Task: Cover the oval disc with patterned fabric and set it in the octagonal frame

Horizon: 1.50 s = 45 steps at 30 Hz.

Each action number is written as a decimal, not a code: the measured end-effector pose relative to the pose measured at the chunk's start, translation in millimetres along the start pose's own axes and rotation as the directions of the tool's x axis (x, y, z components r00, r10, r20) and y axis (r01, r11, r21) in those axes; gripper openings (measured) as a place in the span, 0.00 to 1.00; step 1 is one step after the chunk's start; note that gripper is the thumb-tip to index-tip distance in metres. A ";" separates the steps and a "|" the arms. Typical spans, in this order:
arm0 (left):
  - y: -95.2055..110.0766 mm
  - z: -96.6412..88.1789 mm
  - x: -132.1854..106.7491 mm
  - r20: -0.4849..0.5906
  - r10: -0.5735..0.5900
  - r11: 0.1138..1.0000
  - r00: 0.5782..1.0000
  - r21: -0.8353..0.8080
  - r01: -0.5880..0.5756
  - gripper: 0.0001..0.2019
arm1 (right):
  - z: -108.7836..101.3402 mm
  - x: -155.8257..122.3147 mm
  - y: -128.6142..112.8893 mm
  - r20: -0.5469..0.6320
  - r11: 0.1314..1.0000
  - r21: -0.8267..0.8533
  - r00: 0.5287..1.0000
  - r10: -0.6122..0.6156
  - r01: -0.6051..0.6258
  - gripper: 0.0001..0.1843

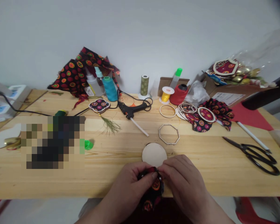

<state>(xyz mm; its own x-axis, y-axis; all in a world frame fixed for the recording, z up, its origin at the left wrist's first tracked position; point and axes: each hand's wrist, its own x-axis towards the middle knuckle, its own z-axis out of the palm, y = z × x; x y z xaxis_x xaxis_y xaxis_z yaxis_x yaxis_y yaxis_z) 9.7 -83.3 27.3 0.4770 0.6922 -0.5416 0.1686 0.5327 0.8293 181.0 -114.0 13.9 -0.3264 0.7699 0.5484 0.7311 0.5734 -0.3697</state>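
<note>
Both hands meet at the table's front edge over a piece of dark patterned fabric (155, 188) with red and orange motifs. My left hand (133, 183) is closed on it, thumb pressed along its upper side. From the other side, the fingertips of my right hand (186, 182) pinch the fabric's top edge. Anything small between those fingertips is hidden. A pale round disc (154, 154) lies flat just beyond the hands. Behind it sits an octagonal wooden frame (159, 137).
A black glue gun (134, 109) with a white stick lies mid-table. Black-handled scissors (254, 155) rest at the right. Thread spools, including a teal one (110, 88), bottles and draped fabric (77, 70) line the wall. A cardboard box (245, 90) stands back right; pixelation covers the left.
</note>
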 end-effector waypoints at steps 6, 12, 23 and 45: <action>-0.4 0.9 -1.2 -0.011 -0.021 1.000 1.000 -0.010 0.021 0.13 | 3.1 -2.2 -1.4 -0.016 0.999 -0.032 0.999 0.038 -0.039 0.11; -1.4 0.3 -2.3 -0.006 -0.031 0.999 0.999 -0.040 0.031 0.12 | 7.3 -2.1 -3.4 -0.054 0.994 -0.074 0.996 0.072 -0.076 0.12; 0.3 -2.2 -1.0 -0.032 -0.065 0.960 0.997 -0.275 0.053 0.14 | -45.2 0.5 4.9 0.327 0.943 0.191 0.923 0.202 -0.274 0.14; 0.0 2.3 -1.0 -0.034 0.099 0.989 0.994 0.116 -0.095 0.13 | -8.8 6.1 -2.0 0.014 0.982 0.119 0.990 0.143 -0.144 0.08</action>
<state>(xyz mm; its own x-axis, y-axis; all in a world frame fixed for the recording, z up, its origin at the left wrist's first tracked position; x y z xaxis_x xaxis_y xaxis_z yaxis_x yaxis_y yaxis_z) 11.2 -85.1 28.2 0.4615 0.7580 -0.4609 0.2211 0.4049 0.8872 182.8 -112.9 24.6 -0.2264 0.8478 0.4795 0.6942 0.4858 -0.5312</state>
